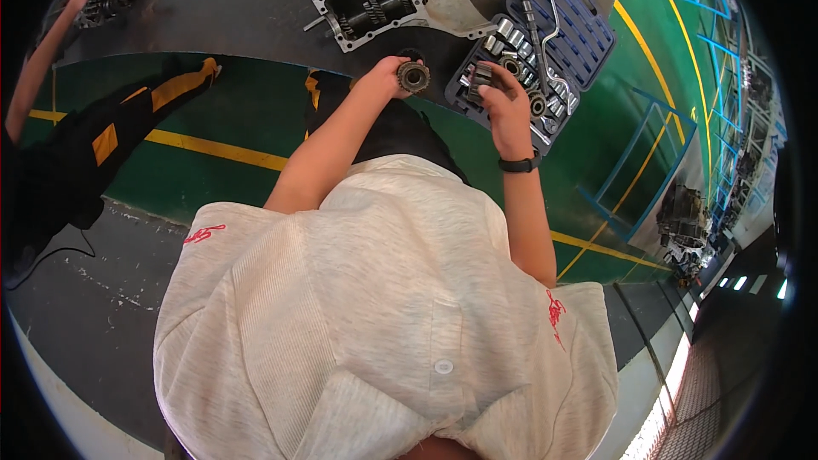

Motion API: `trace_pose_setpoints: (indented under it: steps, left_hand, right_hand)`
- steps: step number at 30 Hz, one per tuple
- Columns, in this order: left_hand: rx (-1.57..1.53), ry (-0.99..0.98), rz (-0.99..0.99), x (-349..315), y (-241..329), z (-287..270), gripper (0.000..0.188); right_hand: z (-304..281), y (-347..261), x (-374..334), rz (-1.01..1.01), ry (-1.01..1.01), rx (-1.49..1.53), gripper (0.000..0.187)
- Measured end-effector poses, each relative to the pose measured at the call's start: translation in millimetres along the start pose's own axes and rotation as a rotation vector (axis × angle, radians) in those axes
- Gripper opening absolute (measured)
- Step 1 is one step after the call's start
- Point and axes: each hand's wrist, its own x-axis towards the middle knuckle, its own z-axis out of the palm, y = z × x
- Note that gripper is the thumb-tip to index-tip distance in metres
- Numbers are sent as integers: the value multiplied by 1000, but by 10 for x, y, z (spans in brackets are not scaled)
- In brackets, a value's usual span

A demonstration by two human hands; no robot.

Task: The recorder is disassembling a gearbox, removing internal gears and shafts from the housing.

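Observation:
My left hand (389, 77) is closed round a toothed gear (413, 77), its round bore facing up, just off the near edge of the table. To its right, my right hand (504, 111), with a black band on the wrist, grips a second gear (481, 82) between thumb and fingers. That gear is held over the left part of an opened socket set case (588, 51). Beyond my hands lies a gearbox housing (358, 38), open on top, with a shaft and gears (375, 10) inside. Another ring-shaped gear (538, 105) rests among the chrome sockets in the case.
A dark metal table (230, 8) spans the far side. At the far left a co-worker's arm (43, 64) reaches to another gear assembly (106, 2). A blue metal frame (635, 170) and a gearbox (684, 217) stand right, on green floor with yellow lines.

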Motion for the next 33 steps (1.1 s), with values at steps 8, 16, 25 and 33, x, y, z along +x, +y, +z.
trace_pose_setpoints:
  steps: [8, 16, 25, 33]
  left_hand:
    - [4, 1, 3, 69, -14, -13, 19]
    - [137, -272, -80, 324, 66, -191, 32]
    - [256, -75, 111, 405, -70, -136, 31]
    - [-132, -78, -83, 316, 16, -107, 32]
  right_hand:
    - [97, 182, -22, 57, 23, 15, 45]
    - [704, 477, 242, -594, -122, -1058, 53]
    - [650, 625, 257, -572, -122, -1213, 49]
    - [647, 294, 122, -457, 4, -1032, 42]
